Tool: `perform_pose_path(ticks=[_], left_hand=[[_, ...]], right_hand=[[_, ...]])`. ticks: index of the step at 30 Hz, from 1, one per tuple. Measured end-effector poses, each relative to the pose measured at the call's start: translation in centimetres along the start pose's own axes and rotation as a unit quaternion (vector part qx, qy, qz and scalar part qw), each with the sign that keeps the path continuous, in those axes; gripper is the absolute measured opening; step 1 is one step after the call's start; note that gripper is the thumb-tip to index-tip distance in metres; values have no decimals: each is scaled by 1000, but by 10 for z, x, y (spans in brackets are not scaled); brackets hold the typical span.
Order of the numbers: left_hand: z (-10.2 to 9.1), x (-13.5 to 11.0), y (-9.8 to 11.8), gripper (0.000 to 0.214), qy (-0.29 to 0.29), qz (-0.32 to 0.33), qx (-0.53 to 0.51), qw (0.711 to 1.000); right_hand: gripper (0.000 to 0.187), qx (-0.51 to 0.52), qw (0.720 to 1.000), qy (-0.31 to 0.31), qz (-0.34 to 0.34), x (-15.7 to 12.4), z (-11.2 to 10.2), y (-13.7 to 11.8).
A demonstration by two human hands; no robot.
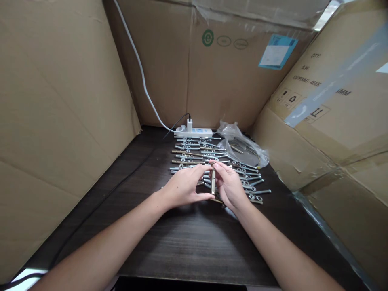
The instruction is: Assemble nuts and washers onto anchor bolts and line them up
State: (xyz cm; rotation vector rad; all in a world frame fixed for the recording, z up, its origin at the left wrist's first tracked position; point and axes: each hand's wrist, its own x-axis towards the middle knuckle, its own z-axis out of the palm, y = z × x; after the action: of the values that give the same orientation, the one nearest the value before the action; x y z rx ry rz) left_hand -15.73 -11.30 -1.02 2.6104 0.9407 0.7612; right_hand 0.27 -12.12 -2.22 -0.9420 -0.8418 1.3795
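A brass-coloured metal expansion sleeve point(213, 182) with a small hole in its side stands nearly upright between my hands. My left hand point(186, 185) spans it, thumb at the lower end and fingers near the top. The thumb and fingers of my right hand point(230, 186) pinch around the upper end, where a small part is mostly hidden by the fingertips. Below and behind my hands lie rows of metal bolts point(188, 157), some silver and some brass-coloured, with washers and nuts point(256, 198) among them. My hands cover part of these rows.
A white power strip point(200, 131) with a plugged-in charger point(189, 125) lies behind the bolts. To its right is a clear plastic bag point(242, 141). A black cable point(121, 182) crosses the dark table point(188, 246) on the left. Cardboard walls point(224, 81) enclose three sides.
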Motion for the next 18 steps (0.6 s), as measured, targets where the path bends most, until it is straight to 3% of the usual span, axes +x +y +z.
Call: perform_pose_path(ticks=[6,11,18], left_hand=[[1,-2,0,63,12,-10,-29,999],[2,-3,1,80,36,-21,-79,996],[-1,-1,4,80,20,-7,-76,997]], right_hand=[[27,-32,999,-9,-15,0,-1,5],[26,-47,998,-21,-36,-2,1,10],[24,-31,999,-21,-23,-2,0,9]])
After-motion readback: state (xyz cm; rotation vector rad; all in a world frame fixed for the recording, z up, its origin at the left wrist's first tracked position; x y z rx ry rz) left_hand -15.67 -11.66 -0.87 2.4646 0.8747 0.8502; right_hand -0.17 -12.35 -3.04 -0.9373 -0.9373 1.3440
